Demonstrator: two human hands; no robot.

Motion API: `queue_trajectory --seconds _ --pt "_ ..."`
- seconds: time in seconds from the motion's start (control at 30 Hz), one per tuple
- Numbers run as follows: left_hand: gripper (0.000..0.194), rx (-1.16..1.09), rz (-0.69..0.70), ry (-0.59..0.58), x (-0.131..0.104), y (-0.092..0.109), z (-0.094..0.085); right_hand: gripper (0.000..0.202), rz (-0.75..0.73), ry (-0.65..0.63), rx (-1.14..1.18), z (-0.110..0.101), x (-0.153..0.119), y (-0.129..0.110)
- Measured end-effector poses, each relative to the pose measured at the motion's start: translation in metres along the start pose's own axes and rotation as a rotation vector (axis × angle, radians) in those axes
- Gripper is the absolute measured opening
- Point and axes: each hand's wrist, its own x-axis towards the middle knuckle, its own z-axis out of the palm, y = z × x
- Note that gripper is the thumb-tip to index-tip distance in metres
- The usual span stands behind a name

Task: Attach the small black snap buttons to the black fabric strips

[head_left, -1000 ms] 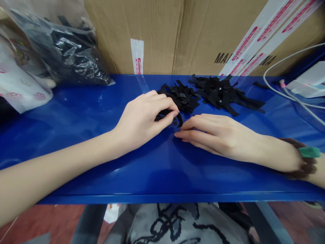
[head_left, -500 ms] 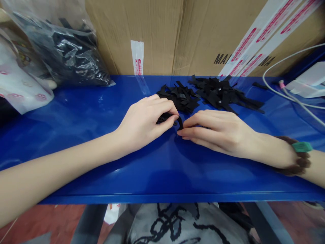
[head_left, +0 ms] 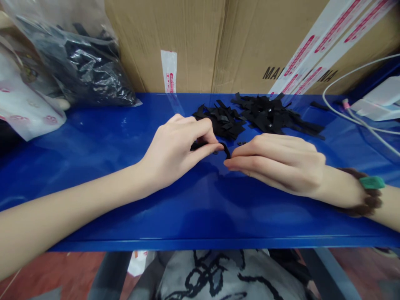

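Note:
Between my two hands a short black fabric strip point(head_left: 226, 151) bends in a curve above the blue table point(head_left: 193, 208). My left hand point(head_left: 179, 152) pinches one end of it between thumb and forefinger. The fingertips of my right hand point(head_left: 275, 164) are pressed together on the other end. Just beyond the hands lies a small heap of black strips point(head_left: 223, 118). A larger heap of black strips point(head_left: 271, 112), with a few shiny spots, spreads to its right. Some small dark pieces point(head_left: 241, 143) show beside my right fingers, partly hidden.
A large cardboard box point(head_left: 187, 33) stands along the back. At the back left are a clear plastic bag point(head_left: 90, 62) full of black pieces and a white printed bag point(head_left: 28, 104). A white cable point(head_left: 331, 79) loops by a white device point(head_left: 381, 100) at the right.
Both hands have shifted slightly to the right with the strip, which stays pinched between them. My right fingers have curled in more. The heaps look the same.

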Motion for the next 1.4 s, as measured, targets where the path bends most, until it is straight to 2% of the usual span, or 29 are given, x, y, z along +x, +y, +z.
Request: queue_trajectory --seconds 0.1,0.27,0.43,0.7,0.87,1.1,1.4 --pt "0.010 -0.007 0.029 -0.034 0.001 0.000 0.000 0.014 0.009 -0.023 0.021 0.000 0.001 -0.001" --pt "0.014 0.003 0.065 -0.101 0.001 -0.001 0.000 0.018 0.003 -0.038 0.046 0.004 0.003 -0.001" --pt "0.014 -0.035 0.090 -0.105 0.001 0.001 0.001 0.018 -0.020 -0.039 0.011 0.005 0.002 0.000" --pt "0.007 -0.104 0.022 -0.068 0.000 0.004 0.002 0.012 -0.043 -0.001 0.001 0.010 -0.001 0.004" --pt "0.008 -0.125 0.018 -0.099 -0.001 0.004 0.002 0.015 -0.061 -0.032 -0.083 0.011 0.001 0.005" --pt "0.011 -0.112 0.115 -0.173 0.001 0.004 0.004 0.019 -0.010 -0.028 -0.154 0.012 0.001 0.005" --pt "0.011 -0.144 0.078 -0.143 0.001 0.003 0.004 0.020 0.085 -0.012 -0.195 0.015 0.001 0.006"
